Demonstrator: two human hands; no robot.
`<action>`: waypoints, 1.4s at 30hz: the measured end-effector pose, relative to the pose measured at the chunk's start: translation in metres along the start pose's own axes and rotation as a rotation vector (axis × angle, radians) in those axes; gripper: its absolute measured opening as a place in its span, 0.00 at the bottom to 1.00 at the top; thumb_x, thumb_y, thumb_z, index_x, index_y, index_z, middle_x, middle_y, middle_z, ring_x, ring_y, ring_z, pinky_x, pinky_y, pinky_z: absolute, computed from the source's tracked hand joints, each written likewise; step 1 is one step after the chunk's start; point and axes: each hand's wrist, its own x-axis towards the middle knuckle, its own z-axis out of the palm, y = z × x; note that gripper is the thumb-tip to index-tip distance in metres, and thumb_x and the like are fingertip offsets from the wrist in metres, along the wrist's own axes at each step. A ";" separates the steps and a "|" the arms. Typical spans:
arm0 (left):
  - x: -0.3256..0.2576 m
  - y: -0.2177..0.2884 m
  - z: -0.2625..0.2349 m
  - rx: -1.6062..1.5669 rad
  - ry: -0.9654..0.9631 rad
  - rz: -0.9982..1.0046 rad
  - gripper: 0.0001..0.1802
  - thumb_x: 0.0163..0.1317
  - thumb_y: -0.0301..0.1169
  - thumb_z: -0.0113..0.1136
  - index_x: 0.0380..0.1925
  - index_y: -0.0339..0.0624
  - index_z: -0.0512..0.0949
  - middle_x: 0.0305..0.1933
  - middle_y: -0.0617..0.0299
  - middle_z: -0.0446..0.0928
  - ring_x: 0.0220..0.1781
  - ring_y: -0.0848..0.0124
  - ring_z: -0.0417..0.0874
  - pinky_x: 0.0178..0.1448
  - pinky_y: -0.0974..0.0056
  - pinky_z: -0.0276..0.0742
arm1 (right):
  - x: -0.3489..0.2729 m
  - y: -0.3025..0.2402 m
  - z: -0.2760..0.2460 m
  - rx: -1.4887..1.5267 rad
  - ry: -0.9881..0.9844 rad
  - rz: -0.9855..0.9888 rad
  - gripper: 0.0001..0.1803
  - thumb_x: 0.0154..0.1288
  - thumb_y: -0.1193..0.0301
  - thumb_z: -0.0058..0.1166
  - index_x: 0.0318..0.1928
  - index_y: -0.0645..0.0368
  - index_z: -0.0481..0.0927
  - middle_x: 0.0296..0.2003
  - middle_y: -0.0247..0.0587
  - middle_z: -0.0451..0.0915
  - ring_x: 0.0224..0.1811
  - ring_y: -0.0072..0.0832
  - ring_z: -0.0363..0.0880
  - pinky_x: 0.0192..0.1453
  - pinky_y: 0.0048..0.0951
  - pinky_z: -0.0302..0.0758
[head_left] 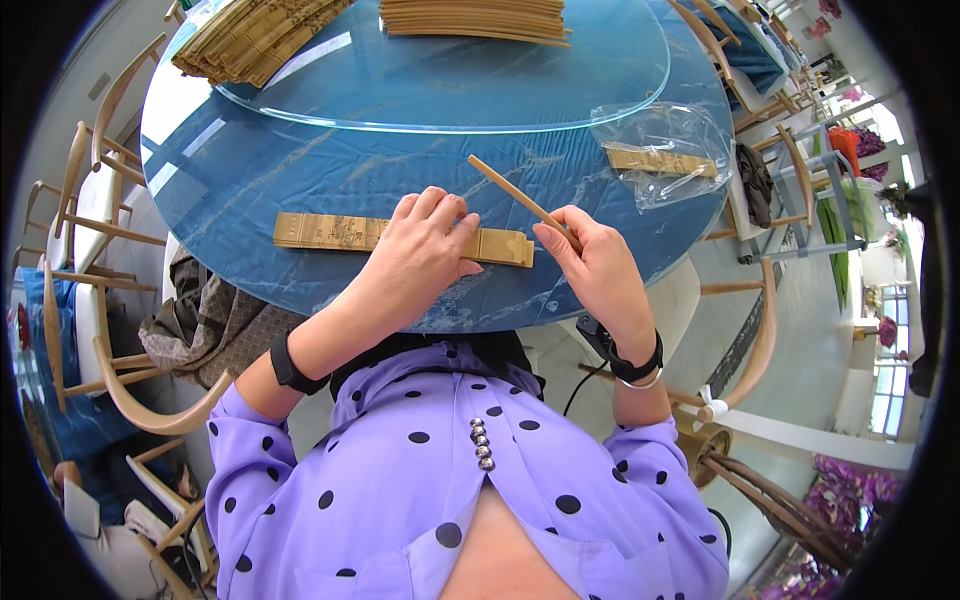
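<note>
My left hand [422, 242] lies over a long, flat stack of tan printed strips [325, 232] on the table, its fingers bent over the far edge and its thumb by the near edge. The middle of the stack is hidden under that hand. The right end of the stack [508, 248] shows slightly uneven layers. In my right hand [592, 262], pinched between thumb and fingers, is a slim light-brown wooden stick [510, 190]. It slants up and to the left, clear of the stack.
A round table with a blue marbled cover [330, 165] carries a glass turntable [480, 90]. On the glass sit a pile of tan strips [255, 42] and a second stack [475, 20]. At right lies a clear plastic bag [665, 135] with a tan strip [660, 162]. Wooden chairs [760, 350] stand around.
</note>
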 end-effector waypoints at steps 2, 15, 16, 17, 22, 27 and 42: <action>-0.002 -0.002 0.002 -0.018 -0.024 -0.014 0.26 0.58 0.35 0.73 0.55 0.37 0.79 0.54 0.56 0.76 0.61 0.56 0.74 0.64 0.53 0.70 | -0.004 -0.001 0.006 0.050 0.007 0.039 0.19 0.75 0.56 0.59 0.43 0.62 0.82 0.20 0.46 0.76 0.22 0.42 0.76 0.30 0.39 0.70; -0.005 -0.004 -0.010 -0.112 0.160 -0.026 0.23 0.58 0.30 0.72 0.54 0.39 0.79 0.52 0.57 0.77 0.56 0.57 0.78 0.62 0.53 0.74 | -0.005 0.007 0.011 0.391 -0.120 0.035 0.16 0.75 0.64 0.61 0.52 0.65 0.84 0.21 0.31 0.71 0.24 0.15 0.65 0.28 0.25 0.62; -0.007 -0.001 -0.011 -0.132 0.160 -0.032 0.24 0.58 0.30 0.72 0.55 0.39 0.80 0.52 0.57 0.78 0.56 0.56 0.78 0.61 0.52 0.75 | -0.004 0.009 0.012 0.429 -0.133 0.030 0.16 0.75 0.65 0.61 0.51 0.66 0.85 0.21 0.30 0.72 0.24 0.14 0.64 0.28 0.24 0.62; -0.008 0.001 -0.012 -0.153 0.160 -0.037 0.25 0.58 0.30 0.72 0.56 0.40 0.80 0.52 0.57 0.78 0.56 0.55 0.79 0.61 0.51 0.75 | -0.004 0.011 0.013 0.467 -0.144 0.026 0.15 0.75 0.65 0.62 0.49 0.66 0.86 0.22 0.28 0.72 0.25 0.13 0.64 0.28 0.24 0.61; -0.013 0.015 -0.025 -0.163 0.041 0.052 0.41 0.60 0.34 0.71 0.72 0.36 0.67 0.57 0.52 0.74 0.57 0.54 0.78 0.63 0.52 0.76 | -0.005 0.002 0.004 0.688 -0.324 0.098 0.13 0.73 0.68 0.64 0.47 0.67 0.88 0.26 0.22 0.76 0.27 0.11 0.67 0.31 0.19 0.63; -0.013 0.011 -0.025 -0.153 -0.016 0.129 0.42 0.62 0.53 0.64 0.68 0.35 0.69 0.46 0.53 0.70 0.45 0.56 0.79 0.49 0.55 0.78 | -0.005 -0.018 -0.008 0.875 -0.524 0.129 0.11 0.71 0.71 0.65 0.46 0.68 0.89 0.30 0.26 0.79 0.31 0.12 0.70 0.35 0.21 0.66; -0.016 0.009 -0.041 -0.182 -0.126 0.182 0.37 0.68 0.63 0.49 0.51 0.36 0.75 0.40 0.55 0.69 0.39 0.58 0.79 0.43 0.57 0.77 | 0.011 -0.020 -0.015 0.861 -0.781 0.083 0.10 0.69 0.71 0.68 0.45 0.67 0.90 0.32 0.29 0.86 0.33 0.13 0.75 0.39 0.20 0.70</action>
